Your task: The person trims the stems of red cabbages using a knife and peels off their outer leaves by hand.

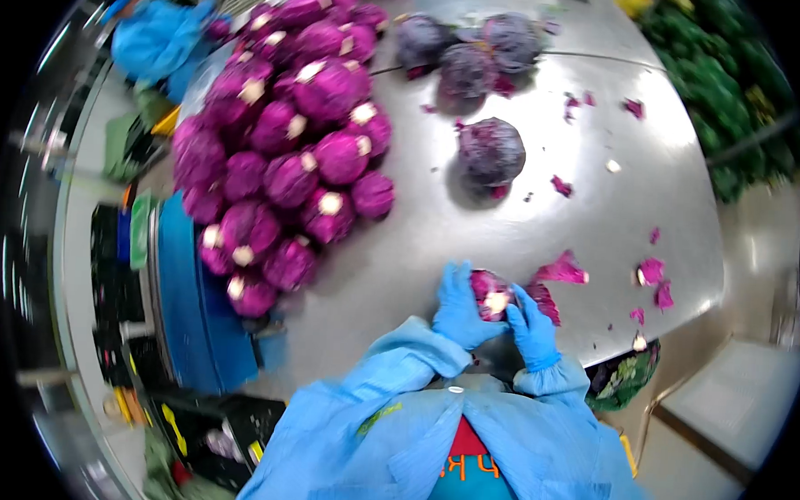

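Low in the middle of the head view, a red cabbage (488, 287) with a pale cut stem end sits between my two blue-gloved hands at the table's near side. My left hand (460, 309) curls around its left side. On the right, the fingers of my right hand (534, 332) press against the cabbage, their tips partly hidden. Loose purple leaves (561, 270) lie just beyond my right hand. A dark, untrimmed red cabbage (491, 152) stands farther up the steel table (391, 258).
A large pile of bright purple cabbages (290, 131) covers the table's left side. Several dark cabbages (467, 72) sit at the back. Leaf scraps (650, 271) are scattered right. Green leafy vegetables (723, 76) fill the far right, and a blue bin (195, 305) stands left.
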Motion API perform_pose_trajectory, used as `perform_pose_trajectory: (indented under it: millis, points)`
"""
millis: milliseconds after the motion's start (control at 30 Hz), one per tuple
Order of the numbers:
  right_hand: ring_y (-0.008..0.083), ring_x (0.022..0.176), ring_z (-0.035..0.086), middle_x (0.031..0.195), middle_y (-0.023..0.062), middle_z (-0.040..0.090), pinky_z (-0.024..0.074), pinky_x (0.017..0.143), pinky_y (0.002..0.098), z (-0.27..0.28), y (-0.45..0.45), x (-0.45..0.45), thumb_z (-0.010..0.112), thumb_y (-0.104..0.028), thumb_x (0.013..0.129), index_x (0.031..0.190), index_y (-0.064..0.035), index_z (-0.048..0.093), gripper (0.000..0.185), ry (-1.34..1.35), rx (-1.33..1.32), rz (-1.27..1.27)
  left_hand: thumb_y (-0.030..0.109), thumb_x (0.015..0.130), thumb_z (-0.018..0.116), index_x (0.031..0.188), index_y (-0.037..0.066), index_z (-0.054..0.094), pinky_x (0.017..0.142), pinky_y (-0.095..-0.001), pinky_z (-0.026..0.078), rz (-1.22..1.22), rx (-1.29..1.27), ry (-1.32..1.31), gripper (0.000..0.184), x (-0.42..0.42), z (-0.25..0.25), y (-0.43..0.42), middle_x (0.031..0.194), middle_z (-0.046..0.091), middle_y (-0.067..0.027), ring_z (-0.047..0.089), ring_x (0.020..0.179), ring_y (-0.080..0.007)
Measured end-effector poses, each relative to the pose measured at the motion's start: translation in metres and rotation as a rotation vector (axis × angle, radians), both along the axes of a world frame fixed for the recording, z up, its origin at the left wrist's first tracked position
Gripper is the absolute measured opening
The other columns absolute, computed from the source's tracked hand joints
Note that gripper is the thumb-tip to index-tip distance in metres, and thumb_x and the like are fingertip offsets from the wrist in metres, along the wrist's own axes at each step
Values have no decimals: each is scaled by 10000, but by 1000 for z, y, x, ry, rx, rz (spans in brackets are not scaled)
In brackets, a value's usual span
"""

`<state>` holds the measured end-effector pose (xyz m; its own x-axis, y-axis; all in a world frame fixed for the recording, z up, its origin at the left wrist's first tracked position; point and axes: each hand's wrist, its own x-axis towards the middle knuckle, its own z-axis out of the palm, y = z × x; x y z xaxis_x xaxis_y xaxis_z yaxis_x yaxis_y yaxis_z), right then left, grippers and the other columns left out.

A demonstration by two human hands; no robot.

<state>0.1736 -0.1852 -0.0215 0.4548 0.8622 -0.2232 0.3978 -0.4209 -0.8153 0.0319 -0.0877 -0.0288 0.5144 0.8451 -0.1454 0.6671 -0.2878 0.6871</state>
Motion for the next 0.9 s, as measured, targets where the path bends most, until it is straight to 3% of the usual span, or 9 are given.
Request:
perform_pose_trajectory:
  millis: [100, 133, 200, 233, 333, 400, 567, 800, 900]
  points:
    - [332, 885, 679, 1040, 192, 670, 526, 712, 402, -23, 4, -5, 510, -469, 934, 1383, -116, 447, 574, -67, 140, 50, 534, 487, 848, 1426, -10, 189, 1095, -525, 256, -99, -180, 47, 1269, -5, 16, 8, 1391, 273, -309, 254, 1319, -494]
    - [338, 943, 667, 1098, 188, 654, 527, 727, 388, -6, 9, -3, 512, -474, 932, 1378, -113, 454, 576, -75, 24, 114, 531, 492, 849, 1413, -7, 211, 1081, -532, 269, -92, -260, 46, 1243, -10, 23, 13, 1362, 304, -297, 297, 1286, -481]
    - [331, 916, 674, 1097, 192, 652, 526, 705, 386, -14, 15, 1, 510, -482, 930, 1384, -116, 449, 586, -110, 152, 207, 514, 486, 854, 1391, 1, 250, 1051, -526, 311, -35, -195, 40, 1203, -14, 14, 12, 1329, 331, -279, 353, 1231, -470]
    - [340, 779, 683, 1000, 188, 673, 522, 632, 400, -19, 17, 2, 507, -499, 926, 1408, -143, 420, 605, -163, 189, 235, 475, 468, 873, 1355, 1, 304, 1022, -495, 356, 50, -96, -77, 1155, -13, 1, 5, 1290, 372, -259, 411, 1180, -444]
    - [352, 634, 655, 869, 187, 675, 501, 557, 420, -10, 19, 12, 505, -506, 924, 1439, -183, 371, 622, -278, -10, 340, 445, 454, 888, 1325, -4, 340, 1010, -464, 378, 114, -115, -301, 1123, -14, 0, 2, 1265, 408, -245, 448, 1156, -418]
    - [345, 536, 608, 728, 179, 638, 460, 492, 429, -8, 27, 8, 505, -532, 911, 1466, -224, 313, 663, -329, 114, 382, 420, 468, 885, 1324, -6, 341, 1027, -451, 367, 175, -111, -243, 1100, -14, 6, 0, 1267, 413, -239, 442, 1176, -399]
    - [345, 531, 602, 689, 182, 625, 445, 473, 423, -2, 44, 4, 427, -519, 949, 1487, -201, 251, 649, -294, -26, 511, 445, 496, 864, 1379, -23, 253, 1052, -483, 335, 199, -92, 41, 1171, -17, 19, 3, 1345, 312, -262, 350, 1247, -418]
    - [361, 577, 615, 699, 197, 631, 482, 549, 446, -6, 58, 19, 397, -491, 969, 1443, -205, 349, 557, -274, -84, 495, 464, 498, 865, 1411, -27, 186, 1025, -508, 358, 225, -261, 221, 1239, 6, 39, 15, 1354, 292, -292, 345, 1229, -460]
    - [336, 581, 622, 703, 186, 640, 492, 586, 440, 2, 70, 13, 406, -456, 979, 1335, -189, 509, 456, -210, -154, 393, 477, 515, 860, 1411, -25, 188, 1028, -514, 349, 237, -401, 181, 1227, 6, 49, 26, 1355, 285, -307, 340, 1234, -465]
